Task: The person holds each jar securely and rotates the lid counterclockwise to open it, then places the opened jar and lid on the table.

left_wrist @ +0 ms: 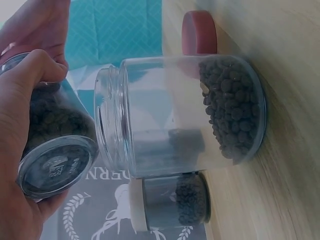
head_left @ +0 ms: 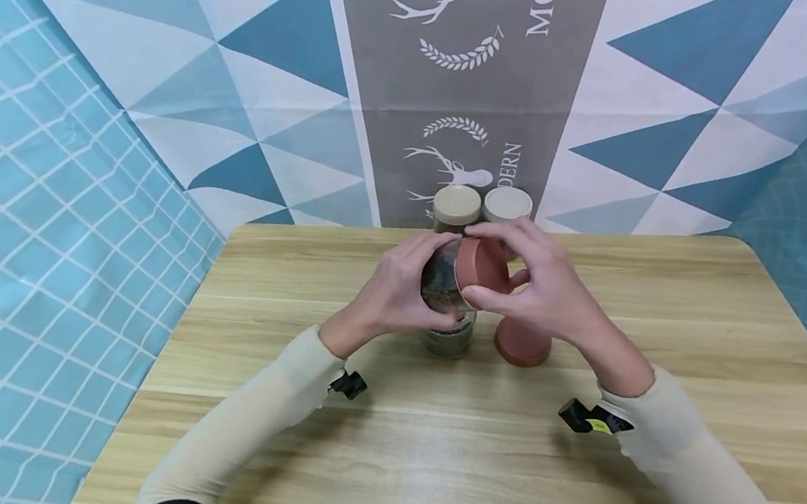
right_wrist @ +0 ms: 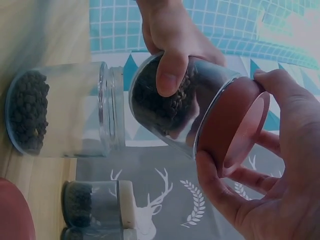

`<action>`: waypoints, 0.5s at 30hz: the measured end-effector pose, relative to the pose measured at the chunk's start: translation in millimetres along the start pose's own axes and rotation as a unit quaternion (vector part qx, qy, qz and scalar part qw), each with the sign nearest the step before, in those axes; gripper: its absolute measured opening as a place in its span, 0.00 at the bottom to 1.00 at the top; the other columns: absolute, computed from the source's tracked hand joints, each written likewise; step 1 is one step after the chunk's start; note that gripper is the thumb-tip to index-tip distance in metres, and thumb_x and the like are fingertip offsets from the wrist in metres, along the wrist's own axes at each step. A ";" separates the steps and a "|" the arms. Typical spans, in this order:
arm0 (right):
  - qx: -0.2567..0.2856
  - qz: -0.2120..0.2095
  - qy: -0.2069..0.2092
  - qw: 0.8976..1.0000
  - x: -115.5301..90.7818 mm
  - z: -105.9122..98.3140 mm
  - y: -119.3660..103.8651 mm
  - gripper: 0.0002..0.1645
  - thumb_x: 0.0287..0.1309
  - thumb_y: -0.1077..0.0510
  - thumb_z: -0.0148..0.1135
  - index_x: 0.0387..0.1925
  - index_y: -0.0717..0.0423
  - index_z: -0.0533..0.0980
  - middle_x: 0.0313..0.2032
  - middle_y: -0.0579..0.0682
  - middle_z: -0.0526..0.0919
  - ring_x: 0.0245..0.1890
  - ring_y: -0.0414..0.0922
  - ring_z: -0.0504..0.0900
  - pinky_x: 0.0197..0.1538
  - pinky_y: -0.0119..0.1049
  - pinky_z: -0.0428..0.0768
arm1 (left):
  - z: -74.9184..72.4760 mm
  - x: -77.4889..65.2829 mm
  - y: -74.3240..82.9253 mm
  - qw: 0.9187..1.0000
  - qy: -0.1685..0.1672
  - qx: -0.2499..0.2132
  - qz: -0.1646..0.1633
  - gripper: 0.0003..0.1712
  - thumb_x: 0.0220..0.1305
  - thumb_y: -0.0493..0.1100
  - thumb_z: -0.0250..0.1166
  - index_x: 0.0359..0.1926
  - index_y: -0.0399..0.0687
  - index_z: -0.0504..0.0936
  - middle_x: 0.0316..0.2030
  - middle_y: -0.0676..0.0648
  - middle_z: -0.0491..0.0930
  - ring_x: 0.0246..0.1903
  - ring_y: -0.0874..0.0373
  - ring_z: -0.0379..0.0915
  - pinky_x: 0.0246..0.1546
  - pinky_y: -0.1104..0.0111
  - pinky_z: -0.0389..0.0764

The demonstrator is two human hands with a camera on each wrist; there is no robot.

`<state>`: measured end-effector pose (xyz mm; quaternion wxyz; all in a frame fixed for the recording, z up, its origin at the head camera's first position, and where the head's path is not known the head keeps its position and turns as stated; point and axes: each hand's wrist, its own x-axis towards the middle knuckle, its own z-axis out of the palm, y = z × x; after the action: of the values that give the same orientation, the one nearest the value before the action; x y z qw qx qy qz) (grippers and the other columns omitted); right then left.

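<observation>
Tilted in the air above the table is a glass jar (head_left: 439, 280) partly filled with dark bean-like pieces. My left hand (head_left: 393, 286) wraps around its glass body. My right hand (head_left: 546, 285) grips the reddish-brown lid (right_wrist: 227, 125) at the jar's mouth, fingers and thumb spread around the rim. Just below stands a lidless glass jar (left_wrist: 162, 115), upright, with a layer of similar dark pieces at its bottom. Another reddish-brown lid (head_left: 522, 345) lies on the table to the right of that jar, under my right hand.
Behind the hands, near the table's back edge, stand a jar with a cream lid (head_left: 457, 206) and one with a white lid (head_left: 508, 203). Patterned cloth (head_left: 288, 86) hangs behind the wooden table (head_left: 423, 465). Blue tiled-pattern cloth (head_left: 47, 259) runs along the left.
</observation>
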<state>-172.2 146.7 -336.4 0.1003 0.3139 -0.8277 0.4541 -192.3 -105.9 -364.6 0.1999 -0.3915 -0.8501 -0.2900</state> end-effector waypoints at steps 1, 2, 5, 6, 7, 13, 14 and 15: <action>-0.003 -0.003 -0.001 1.000 1.0 1.1 0.1 0.40 0.60 0.57 0.83 0.74 0.48 0.80 0.61 0.56 0.81 0.53 0.50 0.86 0.39 0.33 0.93 | -0.3 -0.3 -0.4 1.000 0.001 0.000 0.001 0.57 0.43 0.49 0.89 0.74 0.36 0.76 0.62 0.38 0.87 0.61 0.45 0.86 0.62 0.52 0.91; -0.006 -0.005 -0.001 1.000 1.6 2.0 0.1 0.39 0.60 0.57 0.82 0.72 0.48 0.81 0.61 0.55 0.81 0.53 0.48 0.85 0.39 0.33 0.93 | -0.6 -0.6 -0.8 1.000 0.002 0.001 0.002 0.57 0.43 0.49 0.90 0.74 0.36 0.76 0.62 0.38 0.87 0.61 0.45 0.86 0.62 0.52 0.91; -0.009 -0.010 0.002 1.000 2.1 2.9 -0.3 0.37 0.59 0.57 0.82 0.70 0.49 0.82 0.59 0.55 0.81 0.52 0.47 0.83 0.39 0.33 0.92 | -1.3 -1.4 -1.8 1.000 0.004 0.004 0.005 0.57 0.44 0.49 0.89 0.74 0.36 0.76 0.62 0.37 0.87 0.61 0.45 0.86 0.63 0.52 0.91; -0.009 -0.012 0.003 1.000 2.3 3.2 0.0 0.36 0.59 0.57 0.82 0.69 0.49 0.82 0.58 0.55 0.81 0.52 0.47 0.83 0.38 0.33 0.92 | -1.3 -1.7 -2.3 1.000 0.004 0.004 0.005 0.57 0.43 0.49 0.89 0.74 0.36 0.76 0.62 0.36 0.87 0.61 0.45 0.86 0.63 0.52 0.91; -0.009 -0.013 0.003 1.000 2.6 3.4 0.1 0.36 0.59 0.57 0.82 0.69 0.49 0.82 0.58 0.55 0.81 0.52 0.46 0.83 0.38 0.33 0.93 | -1.5 -1.8 -2.5 1.000 0.004 0.004 0.005 0.57 0.43 0.49 0.89 0.74 0.36 0.76 0.63 0.36 0.87 0.61 0.44 0.86 0.63 0.52 0.91; -0.010 -0.025 -0.001 1.000 3.7 4.0 1.8 0.36 0.58 0.57 0.83 0.68 0.49 0.83 0.55 0.54 0.81 0.51 0.47 0.84 0.38 0.34 0.93 | -2.4 -2.9 -2.9 1.000 0.005 0.007 0.005 0.57 0.43 0.48 0.90 0.74 0.36 0.76 0.63 0.36 0.87 0.61 0.44 0.86 0.63 0.52 0.91; -0.009 -0.027 -0.002 1.000 3.7 4.1 2.0 0.36 0.57 0.58 0.83 0.68 0.49 0.83 0.55 0.54 0.81 0.50 0.47 0.84 0.38 0.34 0.93 | -2.3 -3.1 -3.3 1.000 0.005 0.007 0.006 0.57 0.43 0.48 0.90 0.74 0.36 0.77 0.62 0.36 0.87 0.61 0.45 0.86 0.63 0.52 0.91; -0.008 -0.030 -0.002 1.000 3.6 4.2 2.2 0.36 0.57 0.58 0.83 0.68 0.50 0.83 0.55 0.54 0.80 0.50 0.47 0.84 0.37 0.34 0.93 | -2.1 -3.2 -3.7 1.000 0.006 0.006 0.008 0.57 0.43 0.48 0.90 0.73 0.36 0.77 0.62 0.36 0.87 0.61 0.45 0.86 0.63 0.52 0.91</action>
<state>-175.8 142.6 -338.7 0.1149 0.3385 -0.8220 0.4433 -193.0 -111.0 -366.1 0.2096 -0.3953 -0.8476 -0.2852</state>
